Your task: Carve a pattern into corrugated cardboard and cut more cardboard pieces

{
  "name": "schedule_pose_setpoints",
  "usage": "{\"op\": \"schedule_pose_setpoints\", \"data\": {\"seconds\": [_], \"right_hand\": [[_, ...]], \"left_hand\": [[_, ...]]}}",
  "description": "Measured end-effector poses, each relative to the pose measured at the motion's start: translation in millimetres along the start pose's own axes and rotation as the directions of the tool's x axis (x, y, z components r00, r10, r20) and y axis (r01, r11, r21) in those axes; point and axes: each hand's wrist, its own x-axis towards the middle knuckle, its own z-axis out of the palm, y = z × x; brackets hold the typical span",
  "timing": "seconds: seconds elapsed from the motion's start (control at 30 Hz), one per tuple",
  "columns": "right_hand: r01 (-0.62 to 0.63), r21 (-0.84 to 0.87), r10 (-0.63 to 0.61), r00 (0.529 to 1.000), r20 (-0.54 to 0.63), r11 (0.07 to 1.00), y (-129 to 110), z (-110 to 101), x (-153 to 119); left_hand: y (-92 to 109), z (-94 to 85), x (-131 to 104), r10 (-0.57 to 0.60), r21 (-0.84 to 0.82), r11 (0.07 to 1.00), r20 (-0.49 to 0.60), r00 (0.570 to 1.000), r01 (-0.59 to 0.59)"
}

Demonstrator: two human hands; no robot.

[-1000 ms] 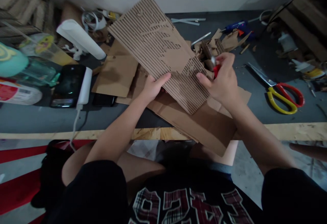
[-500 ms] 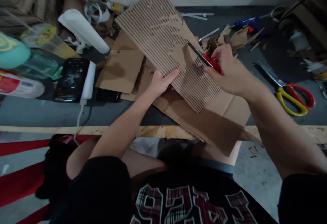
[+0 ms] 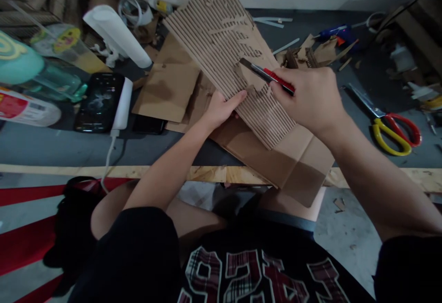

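A ridged cardboard sheet (image 3: 203,31) is tilted above the table, with patches of its ridges torn away near the middle and right side. My left hand (image 3: 223,108) grips its lower left edge, thumb on top and fingers underneath. In my right hand (image 3: 307,93) is a red and black utility knife (image 3: 276,79); its blade end lies over the torn patch. Beneath the sheet are flat brown cardboard pieces (image 3: 293,155), one of them overhanging the table's front edge.
Left of the hands are a phone (image 3: 98,102), a white power bank (image 3: 122,105), bottles and a white roll (image 3: 115,33). Scissors (image 3: 393,130) lie at the right. Cardboard scraps (image 3: 324,49) and a blue glue gun (image 3: 334,32) sit behind my right hand.
The knife and my right hand have turned, and the blade end has shifted left over the torn patch. The sheet appears slightly further right and up in view, still in my left hand.
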Motion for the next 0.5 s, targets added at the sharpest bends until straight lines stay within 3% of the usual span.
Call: {"op": "schedule_pose_setpoints", "data": {"seconds": [0.23, 0.37, 0.5], "right_hand": [[-0.017, -0.003, 0.017, 0.999, -0.037, 1.000, 4.8, 10.7, -2.9], [-0.017, -0.061, 0.021, 0.998, 0.067, 0.998, 0.9, 2.0, -5.1], [-0.083, -0.131, 0.105, 0.978, 0.178, 0.988, -10.3, -8.8, -6.2]], "left_hand": [[0.6, -0.9, 0.2, 0.005, -0.009, 1.000, -0.008, 1.000, -0.005], [-0.8, -2.1, 0.0, 0.017, -0.002, 1.000, -0.013, 1.000, -0.017], [-1.0, -2.5, -1.4, 0.039, 0.018, 0.999, -0.046, 0.998, -0.038]]}}
